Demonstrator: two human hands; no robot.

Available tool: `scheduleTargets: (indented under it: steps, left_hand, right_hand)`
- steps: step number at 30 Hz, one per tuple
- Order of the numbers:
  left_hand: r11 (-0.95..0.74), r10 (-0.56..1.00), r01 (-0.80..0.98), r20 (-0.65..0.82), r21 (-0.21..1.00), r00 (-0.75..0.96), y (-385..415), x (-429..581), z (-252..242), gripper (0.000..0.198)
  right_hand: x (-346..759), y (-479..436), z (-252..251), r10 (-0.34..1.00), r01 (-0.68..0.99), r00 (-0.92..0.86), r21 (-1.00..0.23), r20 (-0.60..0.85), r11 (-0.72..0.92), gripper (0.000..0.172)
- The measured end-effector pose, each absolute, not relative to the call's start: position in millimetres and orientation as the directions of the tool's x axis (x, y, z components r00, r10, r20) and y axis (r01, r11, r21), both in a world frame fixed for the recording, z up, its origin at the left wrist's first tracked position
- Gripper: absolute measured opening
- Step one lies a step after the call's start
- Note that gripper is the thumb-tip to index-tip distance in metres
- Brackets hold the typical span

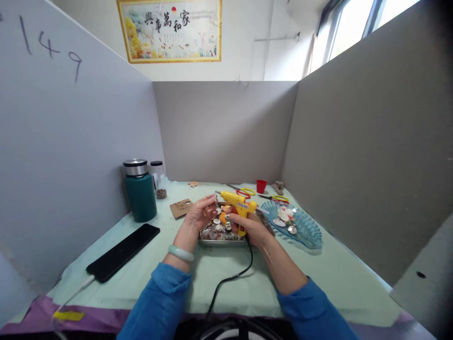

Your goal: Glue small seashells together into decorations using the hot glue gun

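My right hand is wrapped round the handle of a yellow hot glue gun, whose nozzle points left. My left hand is closed in a pinch at the nozzle's tip, on a small pale piece too tiny to name. A jade-coloured bangle circles the left wrist. Beneath both hands lies a metal tray filled with shells and small round pieces, partly hidden by the hands and the gun. From the handle a black cord runs down to the table's front edge.
Left stand a green flask and a clear jar, with a black phone in front. A brown card lies near the tray. Scissors, a red cup and a blue glass dish are right. Grey panels enclose the table.
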State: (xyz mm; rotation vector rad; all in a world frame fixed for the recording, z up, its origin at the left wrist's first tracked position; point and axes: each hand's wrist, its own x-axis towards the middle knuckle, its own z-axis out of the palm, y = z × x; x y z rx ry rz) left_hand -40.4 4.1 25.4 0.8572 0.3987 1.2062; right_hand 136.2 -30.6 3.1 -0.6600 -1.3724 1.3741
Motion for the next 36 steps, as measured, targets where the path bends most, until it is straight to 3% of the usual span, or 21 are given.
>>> scheduleTargets:
  steps: [7,14,36]
  left_hand:
    - [0.093,0.942,-0.564,0.111,0.821,0.317,5,-34,24,0.025]
    - [0.000,0.898,-0.447,0.197,0.894,0.394,3,-30,19,0.026]
    - [-0.038,0.888,-0.382,0.207,0.923,0.411,-3,-27,24,0.027]
  right_hand:
    - [135,-25,0,0.930,-0.364,-0.213,-0.908,0.300,0.209,0.033]
    - [133,-22,0,0.942,-0.350,-0.116,-0.900,0.317,0.260,0.033]
    - [132,-23,1,0.924,-0.378,-0.166,-0.887,0.344,0.263,0.026]
